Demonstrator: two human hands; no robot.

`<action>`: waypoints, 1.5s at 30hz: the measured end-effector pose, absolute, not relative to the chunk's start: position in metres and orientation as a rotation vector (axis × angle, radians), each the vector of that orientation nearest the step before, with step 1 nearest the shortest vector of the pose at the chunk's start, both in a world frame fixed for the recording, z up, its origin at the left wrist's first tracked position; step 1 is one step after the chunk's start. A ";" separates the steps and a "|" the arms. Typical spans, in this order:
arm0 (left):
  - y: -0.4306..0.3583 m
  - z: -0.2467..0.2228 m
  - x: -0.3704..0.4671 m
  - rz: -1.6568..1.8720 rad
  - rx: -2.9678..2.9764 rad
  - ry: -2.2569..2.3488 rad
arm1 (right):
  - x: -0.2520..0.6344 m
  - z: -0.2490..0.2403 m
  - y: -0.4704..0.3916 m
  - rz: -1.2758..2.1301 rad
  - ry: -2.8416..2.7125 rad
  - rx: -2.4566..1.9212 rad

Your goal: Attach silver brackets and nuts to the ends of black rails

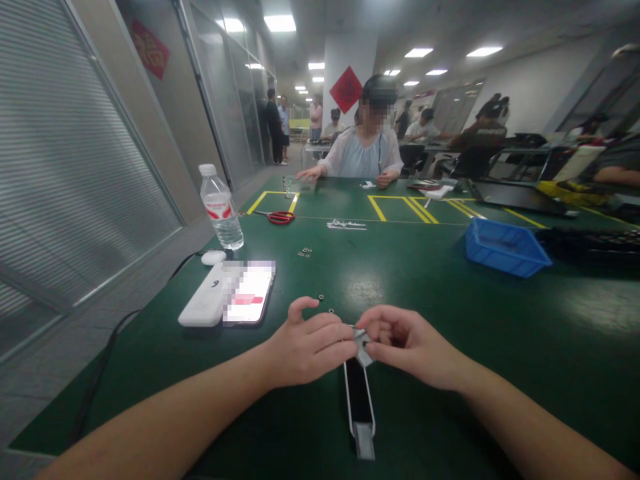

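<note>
A long narrow dark strip point(359, 393) with a white rim and metal tabs at its ends lies before me, its length pointing away from me. My left hand point(313, 343) reaches in from the left, its fingers close together on the far metal tab point(363, 353) and one finger raised. My right hand point(413, 340) comes from the other side, thumb and fingertips closed at the same tab. A tiny dark spot shows by the right thumb; what that hand pinches is too small to name. Just beyond my fingers lie two small nuts or rings point(321, 297).
A white case point(203, 300), a lit phone point(251, 293) and a water bottle point(223, 210) stand left. Ahead are small metal parts point(305, 252), red-handled scissors point(281, 217) and white strips point(345, 225). A blue bin point(506, 248) sits right. A person point(365, 147) sits opposite.
</note>
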State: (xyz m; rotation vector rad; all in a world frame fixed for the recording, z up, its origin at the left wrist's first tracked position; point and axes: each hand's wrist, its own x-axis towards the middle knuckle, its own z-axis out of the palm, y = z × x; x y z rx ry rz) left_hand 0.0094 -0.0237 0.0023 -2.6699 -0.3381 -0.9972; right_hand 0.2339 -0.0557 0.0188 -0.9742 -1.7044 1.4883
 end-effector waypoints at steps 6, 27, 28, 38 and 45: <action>-0.013 0.008 0.000 -0.838 -2.925 -0.750 | 0.252 0.019 -0.041 1.430 -1.658 -1.165; -0.006 0.005 -0.001 -0.627 -3.071 -0.900 | 0.269 0.007 -0.027 1.520 -1.617 -1.476; -0.006 0.005 -0.001 -0.622 -3.075 -0.902 | 0.269 0.006 -0.027 1.521 -1.621 -1.473; -0.007 0.001 0.001 -0.674 -3.059 -0.899 | 0.264 0.009 -0.028 1.559 -1.652 -1.500; -0.009 0.002 0.002 -0.675 -3.059 -0.918 | 0.258 0.005 -0.031 1.521 -1.731 -1.443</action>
